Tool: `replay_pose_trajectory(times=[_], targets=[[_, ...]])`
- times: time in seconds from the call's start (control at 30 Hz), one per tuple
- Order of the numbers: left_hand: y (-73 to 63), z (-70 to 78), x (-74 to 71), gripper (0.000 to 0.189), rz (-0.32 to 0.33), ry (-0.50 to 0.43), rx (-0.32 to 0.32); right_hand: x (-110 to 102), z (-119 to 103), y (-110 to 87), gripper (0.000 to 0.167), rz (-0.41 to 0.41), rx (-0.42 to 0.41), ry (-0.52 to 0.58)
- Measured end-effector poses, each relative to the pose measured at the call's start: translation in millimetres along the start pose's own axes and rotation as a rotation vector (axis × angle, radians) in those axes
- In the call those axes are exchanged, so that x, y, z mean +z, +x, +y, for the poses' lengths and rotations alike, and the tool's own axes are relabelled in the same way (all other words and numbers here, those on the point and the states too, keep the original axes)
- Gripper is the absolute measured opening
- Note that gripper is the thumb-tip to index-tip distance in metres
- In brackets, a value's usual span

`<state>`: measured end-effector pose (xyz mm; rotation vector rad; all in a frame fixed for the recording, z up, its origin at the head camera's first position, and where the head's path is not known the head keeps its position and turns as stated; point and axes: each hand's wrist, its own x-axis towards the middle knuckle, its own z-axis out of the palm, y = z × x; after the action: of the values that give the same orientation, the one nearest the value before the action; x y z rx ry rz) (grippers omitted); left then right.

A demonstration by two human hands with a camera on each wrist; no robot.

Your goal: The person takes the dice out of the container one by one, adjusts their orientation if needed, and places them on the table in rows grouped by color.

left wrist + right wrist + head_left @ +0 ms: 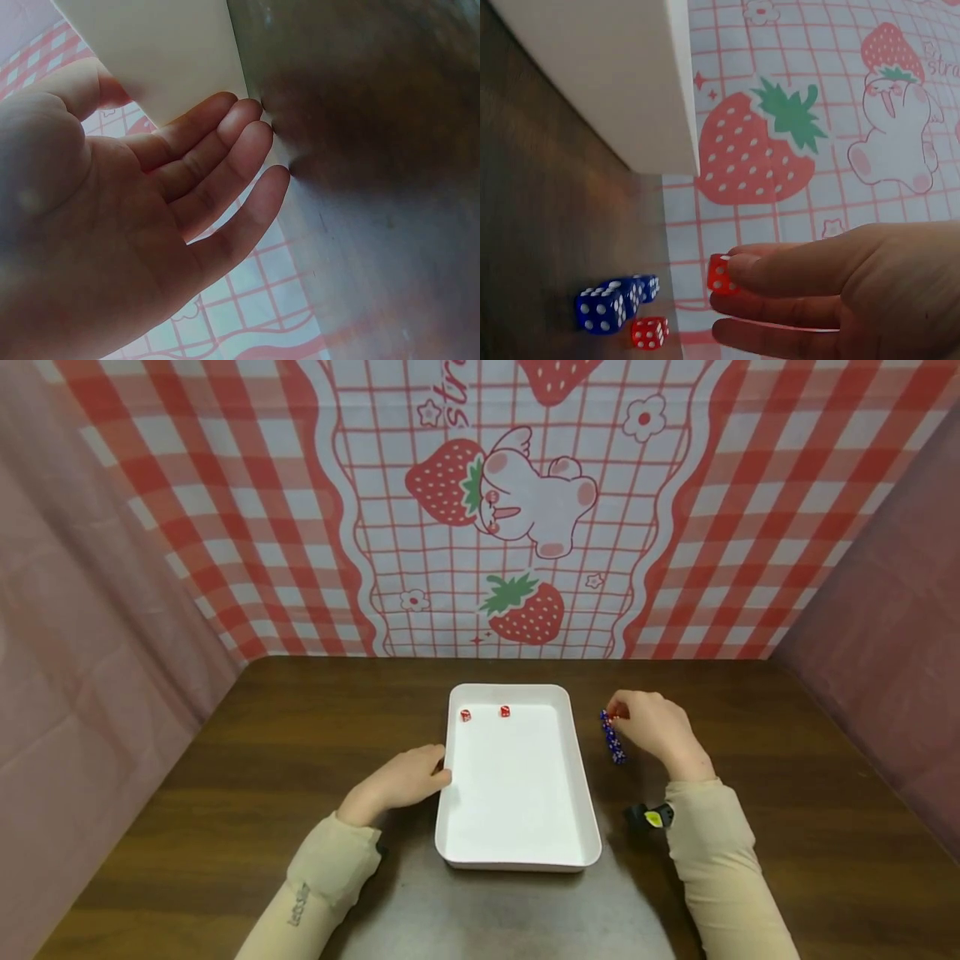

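Note:
A white tray [517,785] lies on the table, with two red dice, one at its far left [466,716] and one farther right [505,712]. My left hand [401,775] rests at the tray's left side, thumb at the rim; in the left wrist view its fingers [247,146] are loosely bent, fingertips at the tabletop. Right of the tray, my right hand [658,727] pinches a red die [718,274] between thumb and fingers, raised off the table. Below it, another red die [649,332] sits beside a row of blue dice [612,739].
A dark wooden table [300,727] carries everything. Behind it hangs a strawberry-patterned cloth [510,527], with pink curtains [82,652] at the sides. A black strap device with a yellow-green mark [654,818] is at my right wrist.

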<state>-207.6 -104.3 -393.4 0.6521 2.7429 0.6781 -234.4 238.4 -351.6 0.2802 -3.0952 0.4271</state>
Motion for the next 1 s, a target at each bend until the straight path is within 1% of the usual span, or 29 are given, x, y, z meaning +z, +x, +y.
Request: replay_pose_trajectory(times=[0.13,0.33,0.47,0.57,0.73,1.0], targets=[[1.0,-1.1,0.9,0.016,0.004,0.011,0.001,2,7,1.7,0.016,-0.021,0.023,-0.038],[0.6,-0.9,2.0,0.016,-0.004,0.009,-0.012,8,18,3.1,0.016,-0.023,0.042,-0.058],[1.2,-0.6,1.5,0.016,-0.004,0.011,-0.008,11,24,3.2,0.018,-0.029,0.061,-0.051],[1.5,-0.2,0.4,0.016,-0.001,0.007,0.002,14,27,4.3,0.016,-0.041,0.078,-0.045],[2.1,0.3,-0.8,0.017,-0.002,-0.010,0.002,18,32,7.0,0.013,-0.050,0.098,-0.043],[1.9,-0.7,1.9,0.016,-0.001,0.015,-0.001,25,34,7.1,0.012,-0.055,0.112,-0.025]])
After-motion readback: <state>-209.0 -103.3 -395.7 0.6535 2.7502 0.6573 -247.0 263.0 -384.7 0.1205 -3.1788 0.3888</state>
